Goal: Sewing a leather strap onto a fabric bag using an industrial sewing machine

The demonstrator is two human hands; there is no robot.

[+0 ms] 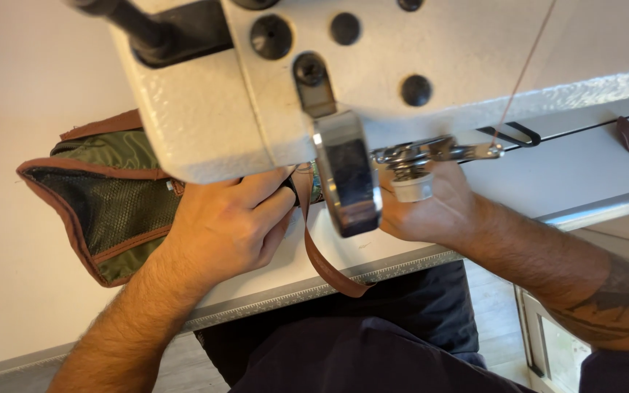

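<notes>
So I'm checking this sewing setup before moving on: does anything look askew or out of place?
Nothing is damaged. The brown strap hangs loose over the table edge between the left hand and right hand.

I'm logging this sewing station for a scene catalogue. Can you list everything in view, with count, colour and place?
sewing machine head: one, off-white with black knobs, top centre, over the hands
metal face plate: one, silver, hanging from the machine head at centre
thread: one strand, reddish, running down at upper right
fabric piece: one, olive green with black mesh and brown edging, left on the table
brown strap: one, looping over the table's front edge
table: one, white, under everything
dark trousers: bottom centre
left hand: pressing on the fabric piece
right hand: beside the needle area, partly hidden
</notes>
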